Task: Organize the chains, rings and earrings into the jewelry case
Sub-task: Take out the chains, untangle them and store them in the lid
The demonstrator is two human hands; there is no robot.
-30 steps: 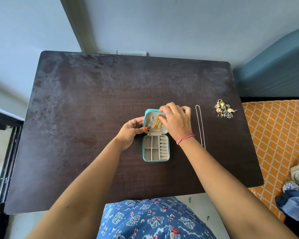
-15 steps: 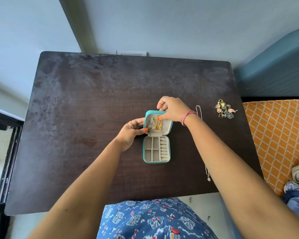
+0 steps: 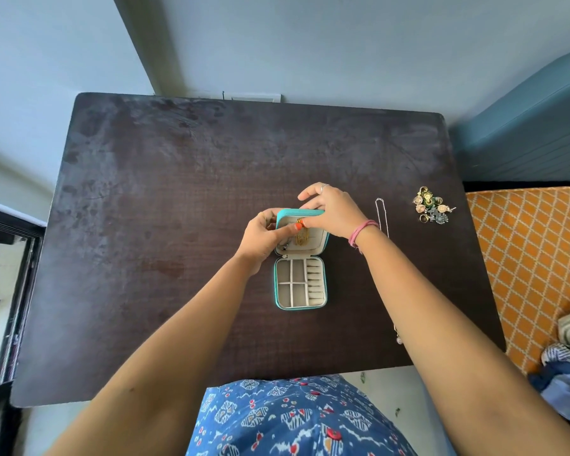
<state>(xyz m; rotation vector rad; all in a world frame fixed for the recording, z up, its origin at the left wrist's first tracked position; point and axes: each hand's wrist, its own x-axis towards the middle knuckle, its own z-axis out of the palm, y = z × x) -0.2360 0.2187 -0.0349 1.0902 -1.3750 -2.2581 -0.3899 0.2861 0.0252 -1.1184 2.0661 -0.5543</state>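
While the jewelry case (image 3: 299,282) lies open on the tabletop (image 3: 178,192), both hands hold its raised lid (image 3: 301,232). The left hand (image 3: 263,238) grips the lid's left edge; the right hand (image 3: 331,209) pinches its top, over a gold chain (image 3: 300,236). A silver chain (image 3: 382,218) and a heap of earrings and rings (image 3: 433,209) lie to the right.

There were no words, numbers, labels or signs to read anywhere in the picture.
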